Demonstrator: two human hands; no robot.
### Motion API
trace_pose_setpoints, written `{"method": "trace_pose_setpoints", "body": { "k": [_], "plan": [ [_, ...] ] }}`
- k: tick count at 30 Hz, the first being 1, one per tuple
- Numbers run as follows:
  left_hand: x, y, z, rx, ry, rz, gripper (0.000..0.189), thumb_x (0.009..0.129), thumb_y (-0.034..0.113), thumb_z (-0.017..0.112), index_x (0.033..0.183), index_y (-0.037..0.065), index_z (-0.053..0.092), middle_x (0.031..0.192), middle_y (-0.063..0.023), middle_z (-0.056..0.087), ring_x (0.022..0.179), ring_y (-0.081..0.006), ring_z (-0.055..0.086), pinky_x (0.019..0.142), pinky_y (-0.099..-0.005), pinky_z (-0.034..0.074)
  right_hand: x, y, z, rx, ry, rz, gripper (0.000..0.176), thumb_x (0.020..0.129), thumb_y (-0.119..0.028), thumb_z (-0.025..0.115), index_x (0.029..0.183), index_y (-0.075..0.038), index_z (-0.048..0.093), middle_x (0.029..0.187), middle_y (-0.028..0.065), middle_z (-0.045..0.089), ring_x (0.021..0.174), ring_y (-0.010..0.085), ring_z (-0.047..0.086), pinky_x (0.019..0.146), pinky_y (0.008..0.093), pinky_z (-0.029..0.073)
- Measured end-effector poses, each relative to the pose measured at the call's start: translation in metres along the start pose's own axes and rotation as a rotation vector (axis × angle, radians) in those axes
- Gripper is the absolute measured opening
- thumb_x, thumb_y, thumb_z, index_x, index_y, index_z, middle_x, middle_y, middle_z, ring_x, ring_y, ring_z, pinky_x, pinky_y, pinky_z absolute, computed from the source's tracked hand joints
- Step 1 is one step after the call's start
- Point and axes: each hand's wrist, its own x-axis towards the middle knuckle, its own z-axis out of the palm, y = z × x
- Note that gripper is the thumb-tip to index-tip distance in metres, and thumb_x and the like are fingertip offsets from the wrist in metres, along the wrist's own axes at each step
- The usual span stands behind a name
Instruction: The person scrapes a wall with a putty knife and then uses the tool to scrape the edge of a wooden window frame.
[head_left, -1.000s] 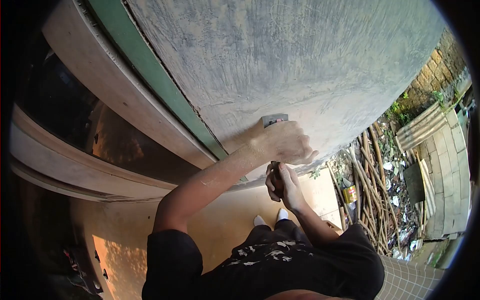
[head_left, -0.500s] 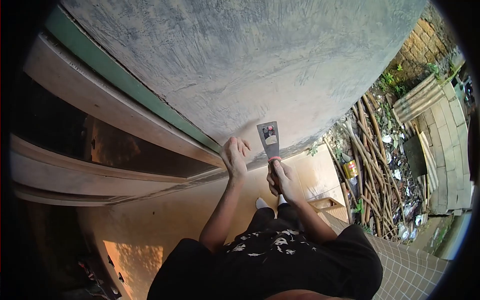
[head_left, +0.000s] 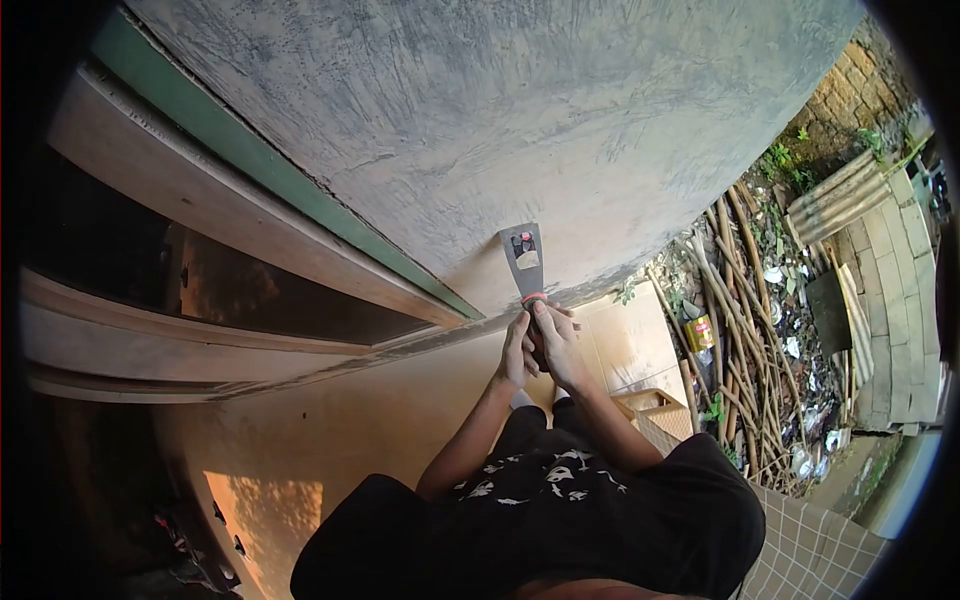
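While right hand [head_left: 562, 345] clasps scraper [head_left: 528, 272], grip of left hand [head_left: 514, 350] unclear; wall [head_left: 500, 120] ahead, poles [head_left: 742, 350] heaped right.

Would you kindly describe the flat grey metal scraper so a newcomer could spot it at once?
Start at the large, streaked grey wall. Near its lower edge, the bare left hand and bare right hand meet at the flat grey metal scraper, whose flared blade and red ring set it apart from the wall.

Left forearm [head_left: 470, 437] and right forearm [head_left: 618, 432] converge forward, elbows bent. Left hand [head_left: 514, 354] loosely curled, its thumb [head_left: 521, 323] pointing ahead. Right hand [head_left: 560, 348] just beside, closed in a grip, its thumb [head_left: 543, 313] extended. Contact between hands unclear.
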Motion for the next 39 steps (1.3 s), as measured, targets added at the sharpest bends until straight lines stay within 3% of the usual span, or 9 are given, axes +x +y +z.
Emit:
{"method": "trace_pose_setpoints", "body": {
  "k": [5,7,11,15,22,24,29,37,39],
  "plan": [
    [-0.025,0.046,0.092,-0.288,0.171,0.04,0.052,0.092,0.053,0.04,0.11,0.007,0.055,0.078,-0.0056,0.063,0.05,-0.0067,0.053,0.036,-0.0159,0.037,0.0,-0.005,-0.003,-0.194,0.077,-0.04,0.038,0.1,-0.032,0.038,0.079,-0.004,0.052,0.061,-0.002,0.043,0.049,0.0061,0.039,0.043,0.021,0.03],
    [-0.008,0.007,0.044,-0.258,0.095,-0.048,0.052,0.092,0.053,0.04,0.111,0.007,0.055,0.08,-0.0057,0.063,0.05,-0.0068,0.052,0.036,-0.0168,0.036,0.0,-0.003,-0.003,-0.217,0.104,-0.072,0.038,0.1,-0.032,0.039,0.078,-0.004,0.053,0.061,-0.0028,0.042,0.053,0.0054,0.038,0.047,0.0215,0.03],
    [-0.019,0.039,0.055,-0.212,-0.101,-0.094,0.047,0.094,0.049,0.039,0.114,0.009,0.054,0.08,-0.004,0.063,0.048,-0.007,0.05,0.034,-0.0187,0.032,0.002,-0.002,-0.004,-0.305,0.174,-0.043,0.04,0.099,-0.032,0.041,0.076,-0.003,0.054,0.058,-0.003,0.041,0.053,0.0058,0.037,0.049,0.0232,0.03],
    [-0.013,0.032,0.05,-0.126,-0.006,-0.024,0.047,0.094,0.048,0.04,0.113,0.008,0.055,0.081,-0.0036,0.062,0.051,-0.0062,0.05,0.037,-0.0187,0.033,0.005,0.001,-0.006,-0.314,0.19,-0.01,0.043,0.099,-0.033,0.043,0.07,-0.002,0.055,0.055,-0.0013,0.041,0.052,0.0069,0.036,0.049,0.025,0.031],
    [-0.01,0.028,0.062,-0.108,0.01,0.148,0.045,0.097,0.039,0.034,0.113,0.002,0.054,0.094,-0.0073,0.06,0.074,-0.0088,0.055,0.061,-0.0181,0.043,0.007,0.003,-0.019,-0.446,0.146,-0.035,0.044,0.099,-0.033,0.043,0.07,-0.003,0.055,0.054,-0.0005,0.043,0.05,0.0079,0.037,0.048,0.0269,0.033],
    [-0.014,0.026,0.058,-0.083,-0.006,0.136,0.044,0.098,0.038,0.034,0.112,0.002,0.054,0.096,-0.0082,0.059,0.078,-0.0103,0.056,0.067,-0.0196,0.044,0.007,0.003,-0.018,-0.662,0.165,-0.276,0.046,0.099,-0.033,0.041,0.066,-0.003,0.053,0.054,-0.0011,0.043,0.047,0.0077,0.037,0.048,0.0277,0.035],
    [-0.006,0.03,0.06,-0.019,-0.019,0.219,0.042,0.097,0.034,0.033,0.109,0.0,0.055,0.098,-0.0096,0.059,0.089,-0.0129,0.056,0.078,-0.0235,0.044,0.006,-0.009,-0.013,-0.411,0.095,-0.099,0.046,0.099,-0.033,0.041,0.066,-0.003,0.052,0.054,-0.0016,0.043,0.047,0.0073,0.037,0.05,0.0249,0.037],
    [0.003,0.031,0.06,0.004,-0.058,0.265,0.043,0.095,0.034,0.032,0.105,-0.001,0.054,0.097,-0.0108,0.059,0.089,-0.0162,0.055,0.081,-0.0257,0.043,0.014,-0.003,-0.015,-0.364,0.141,-0.084,0.042,0.099,-0.029,0.044,0.07,0.0,0.054,0.056,-0.0016,0.045,0.05,0.0069,0.038,0.05,0.0227,0.035],
    [0.003,0.028,0.053,0.011,-0.063,0.259,0.043,0.095,0.034,0.032,0.105,-0.001,0.054,0.096,-0.011,0.059,0.089,-0.0166,0.056,0.081,-0.0259,0.043,0.013,-0.011,-0.011,-0.46,0.122,-0.082,0.046,0.1,-0.031,0.037,0.063,-0.007,0.046,0.049,-0.0039,0.039,0.044,0.005,0.036,0.06,0.0207,0.037]
  ]
}}
